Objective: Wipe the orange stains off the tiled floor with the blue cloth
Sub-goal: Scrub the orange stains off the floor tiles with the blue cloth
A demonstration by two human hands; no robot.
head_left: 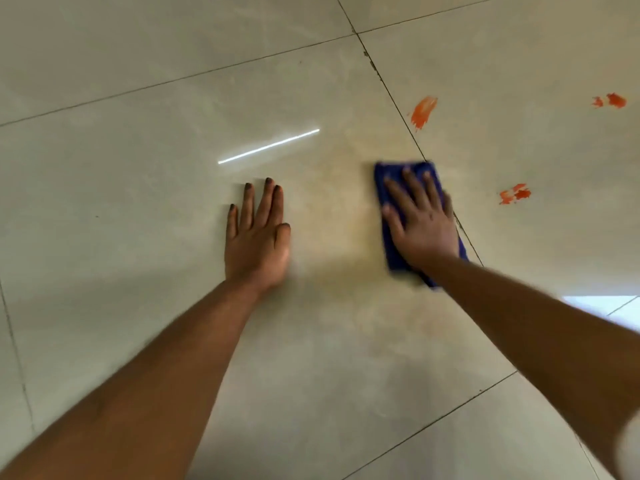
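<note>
While the right hand (pixel 420 220) is pressing flat, fingers spread, on the folded blue cloth (pixel 393 174), the nearest orange smear stain (pixel 423 111) is sitting at 12 o'clock; the left hand (pixel 258 233) is lying open, bracing on the glossy beige tiled floor (pixel 138 168).

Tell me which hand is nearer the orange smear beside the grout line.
Right. The right hand, flat on the blue cloth, lies just below the smear; the left hand rests on bare tile, farther left.

You see a thin bright streak of reflected light (pixel 268 146) on the glossy surface up left of centre, and a pale bluish-white patch of light (pixel 602 306) at the right edge.
</note>
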